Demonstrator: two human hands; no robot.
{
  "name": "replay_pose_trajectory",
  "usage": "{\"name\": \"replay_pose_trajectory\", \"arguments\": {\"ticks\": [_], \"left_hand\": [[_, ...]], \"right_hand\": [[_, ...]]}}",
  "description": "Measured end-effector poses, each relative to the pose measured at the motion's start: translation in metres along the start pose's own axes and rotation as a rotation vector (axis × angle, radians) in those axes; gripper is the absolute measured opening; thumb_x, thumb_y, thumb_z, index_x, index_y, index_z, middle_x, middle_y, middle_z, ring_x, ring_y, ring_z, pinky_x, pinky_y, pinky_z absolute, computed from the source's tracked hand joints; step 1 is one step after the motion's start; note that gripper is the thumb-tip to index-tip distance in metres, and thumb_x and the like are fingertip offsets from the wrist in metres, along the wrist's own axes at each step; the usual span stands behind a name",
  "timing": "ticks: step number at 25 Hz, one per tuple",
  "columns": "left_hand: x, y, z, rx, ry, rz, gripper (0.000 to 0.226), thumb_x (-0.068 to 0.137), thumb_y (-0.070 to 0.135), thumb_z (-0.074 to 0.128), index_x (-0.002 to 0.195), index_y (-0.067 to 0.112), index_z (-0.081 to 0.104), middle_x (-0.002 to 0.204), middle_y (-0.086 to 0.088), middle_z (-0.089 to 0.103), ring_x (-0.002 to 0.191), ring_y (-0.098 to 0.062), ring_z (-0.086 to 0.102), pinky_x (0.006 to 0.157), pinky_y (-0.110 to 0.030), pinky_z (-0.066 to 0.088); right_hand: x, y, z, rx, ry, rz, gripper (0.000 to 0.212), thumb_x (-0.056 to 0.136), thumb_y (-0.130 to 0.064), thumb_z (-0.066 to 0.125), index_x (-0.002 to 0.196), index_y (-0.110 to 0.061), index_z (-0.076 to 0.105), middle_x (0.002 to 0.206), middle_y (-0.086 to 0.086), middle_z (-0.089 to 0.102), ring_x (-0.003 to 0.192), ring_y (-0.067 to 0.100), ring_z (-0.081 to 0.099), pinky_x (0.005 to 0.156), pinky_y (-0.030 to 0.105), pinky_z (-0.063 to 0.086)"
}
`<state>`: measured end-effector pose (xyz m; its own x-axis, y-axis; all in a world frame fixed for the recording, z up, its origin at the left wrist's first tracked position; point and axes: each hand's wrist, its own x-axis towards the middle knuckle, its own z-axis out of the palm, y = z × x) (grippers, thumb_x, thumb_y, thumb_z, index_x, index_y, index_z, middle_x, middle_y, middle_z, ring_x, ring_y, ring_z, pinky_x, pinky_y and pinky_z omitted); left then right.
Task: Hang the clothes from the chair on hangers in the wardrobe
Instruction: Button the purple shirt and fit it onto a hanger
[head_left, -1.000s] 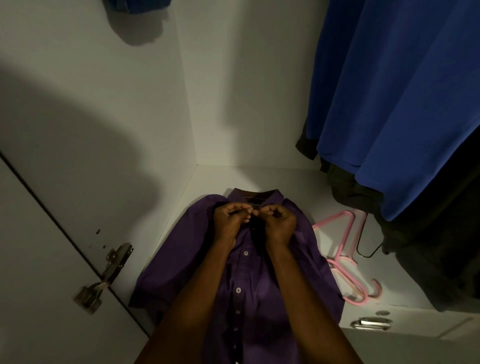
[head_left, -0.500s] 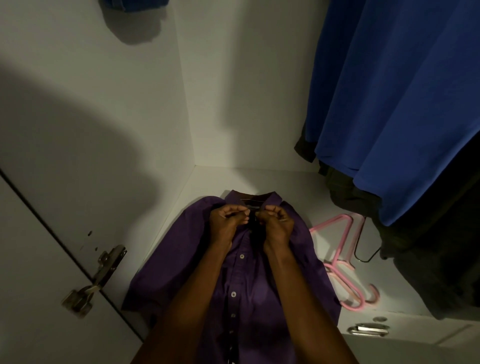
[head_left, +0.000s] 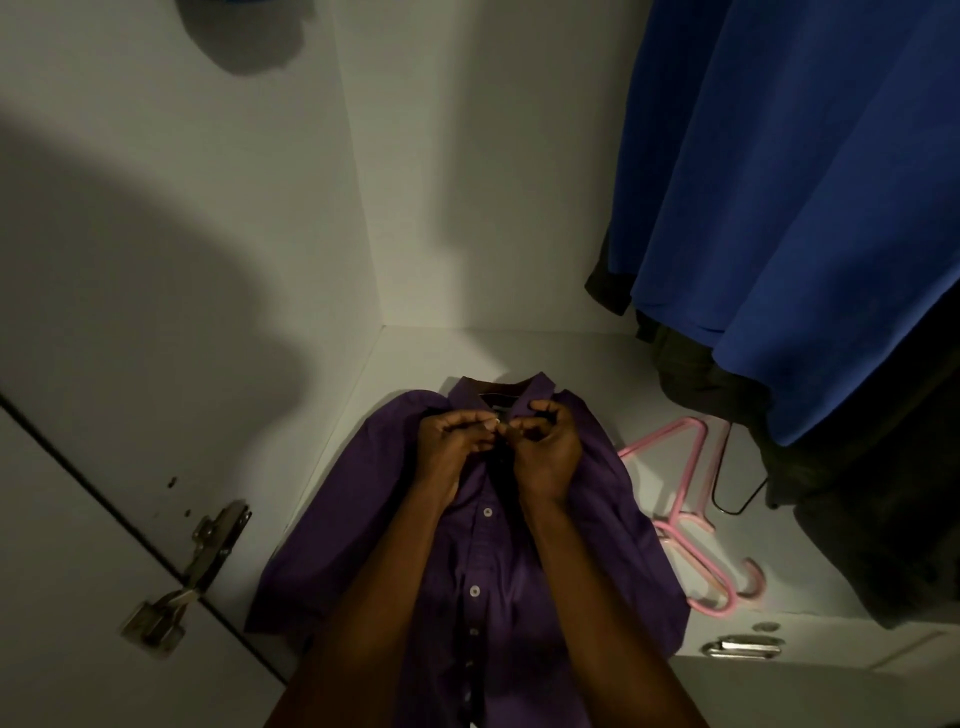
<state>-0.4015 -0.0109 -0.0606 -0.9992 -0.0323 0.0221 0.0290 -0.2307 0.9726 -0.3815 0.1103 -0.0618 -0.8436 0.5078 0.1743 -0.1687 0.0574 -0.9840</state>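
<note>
both hands unmoved | left hand (head_left: 453, 447) and right hand (head_left: 545, 451) fingers pinch purple shirt (head_left: 363, 519) placket below collar

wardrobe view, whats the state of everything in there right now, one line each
purple shirt: lying flat on the wardrobe floor, front up, lower buttons fastened
left hand: pinching the shirt placket just below the collar
right hand: pinching the placket opposite the left
pink hangers: lying on the floor beside the shirt, empty
blue garment: hanging
dark garment: hanging behind the blue one
wardrobe door: open
</note>
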Motion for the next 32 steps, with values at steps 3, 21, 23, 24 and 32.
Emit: {"name": "replay_pose_trajectory", "arguments": {"ticks": [3, 21, 23, 24, 32], "left_hand": [[0.003, 0.001, -0.002, -0.052, -0.014, -0.03, 0.011, 0.087, -0.004, 0.072, 0.097, -0.001, 0.076, 0.094, -0.02, 0.077, 0.085, -0.03, 0.075, 0.079, -0.035, 0.062], [-0.001, 0.0, 0.001, 0.0, -0.016, -0.012, 0.028, 0.079, 0.006, 0.085, 0.104, -0.002, 0.076, 0.097, -0.014, 0.078, 0.089, -0.024, 0.076, 0.077, -0.027, 0.06], [-0.001, -0.003, 0.003, 0.03, 0.01, 0.017, 0.028, 0.078, 0.003, 0.085, 0.103, -0.002, 0.076, 0.095, -0.013, 0.078, 0.088, -0.026, 0.076, 0.076, -0.027, 0.06], [-0.001, -0.005, 0.004, 0.038, 0.029, 0.033, 0.026, 0.077, 0.003, 0.085, 0.102, -0.002, 0.076, 0.094, -0.013, 0.079, 0.086, -0.026, 0.077, 0.076, -0.028, 0.061], [0.006, -0.017, 0.004, 0.191, 0.105, 0.134, 0.016, 0.085, 0.002, 0.079, 0.1, 0.008, 0.079, 0.092, -0.007, 0.079, 0.085, -0.024, 0.077, 0.08, -0.039, 0.063]], "right_hand": [[-0.001, 0.001, 0.001, -0.091, -0.002, -0.068, 0.042, 0.081, 0.001, 0.081, 0.117, -0.012, 0.063, 0.082, -0.003, 0.075, 0.075, 0.008, 0.073, 0.076, 0.037, 0.063], [0.003, 0.001, -0.001, 0.095, -0.056, 0.123, 0.026, 0.075, 0.01, 0.079, 0.094, -0.005, 0.07, 0.08, 0.013, 0.077, 0.078, 0.036, 0.075, 0.075, 0.054, 0.063], [0.003, 0.002, -0.002, 0.078, -0.055, 0.112, 0.026, 0.074, 0.006, 0.081, 0.092, -0.009, 0.07, 0.08, 0.011, 0.077, 0.077, 0.034, 0.075, 0.075, 0.053, 0.063], [0.004, 0.004, -0.002, 0.073, -0.058, 0.114, 0.026, 0.074, 0.005, 0.082, 0.092, -0.01, 0.07, 0.08, 0.011, 0.077, 0.078, 0.033, 0.075, 0.075, 0.053, 0.063], [0.004, 0.001, -0.001, 0.085, -0.083, 0.159, 0.029, 0.077, 0.011, 0.079, 0.099, -0.004, 0.066, 0.082, 0.009, 0.078, 0.079, 0.024, 0.077, 0.08, 0.049, 0.064]]}}
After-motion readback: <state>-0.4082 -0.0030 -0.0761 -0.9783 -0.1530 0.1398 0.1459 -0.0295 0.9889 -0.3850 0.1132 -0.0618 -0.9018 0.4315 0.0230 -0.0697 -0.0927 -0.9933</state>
